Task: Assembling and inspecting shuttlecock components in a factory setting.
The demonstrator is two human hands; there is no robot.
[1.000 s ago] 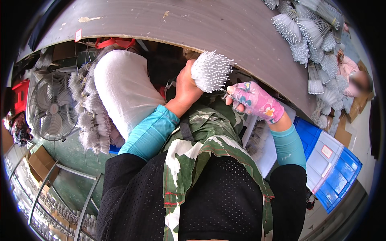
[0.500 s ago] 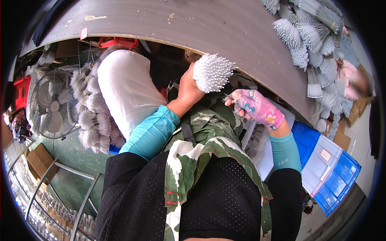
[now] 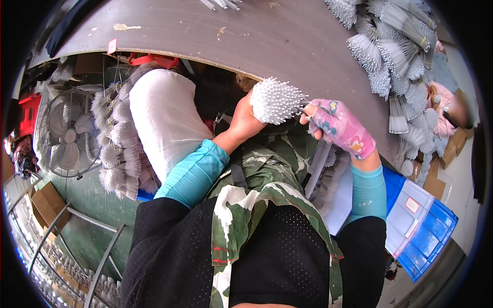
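Note:
My left hand point(image 3: 243, 119), bare with a teal sleeve below it, is closed round a bundle of thin white-tipped stems point(image 3: 277, 100). The tips fan out in a dense dome facing up and to the right. My right hand point(image 3: 341, 126) wears a pink flowered fingerless glove, its fingers pinched at the bundle's right edge. Something thin and dark shows at those fingertips, too small to name. The lower ends of the stems are hidden inside my left hand.
A brown table point(image 3: 287, 38) curves ahead, with many similar bundles point(image 3: 393, 49) piled at its right. Blue and white bins point(image 3: 411, 205) stand at right, a fan point(image 3: 69, 134) and hanging bundles point(image 3: 120, 133) at left. A person in pink point(image 3: 444, 110) sits far right.
My right hand has moved right and slightly down, and its fingertips now meet the bundle's edge. The bundle in my left hand has shifted slightly right and down.

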